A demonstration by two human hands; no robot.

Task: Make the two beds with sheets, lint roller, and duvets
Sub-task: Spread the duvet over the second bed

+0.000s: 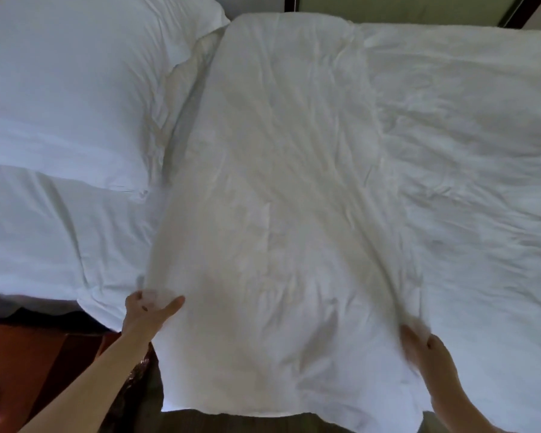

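Both arms reach forward and down over the near edge of the bed [19, 295], the hands set wide apart at the two sides of a long, folded band of white duvet [278, 189].

The left forearm is bare and runs up from the lower left to the left hand [152, 310]. This hand grips the band's left edge: its fingers curl round the cloth and its thumb lies stretched out flat on top, pointing to the right.

The right forearm comes in from the lower right corner and slants up and left to the right hand [427, 351]. That hand is blurred, but its fingers are closed over a bunched ridge of cloth at the band's right edge, with the thumb on the near side. How tightly it clasps cannot be told.

The duvet lies across the middle and right of the bed. Its folded band runs from the hands to the far edge, its near end hangs over the side of the bed between the arms, and the rest is spread, creased, to the right.

To the left a white pillow [60, 89] rests at the far left of the bed, on the white sheet [50, 245], just beside the band. Red-brown floor [28, 354] shows under the left arm.
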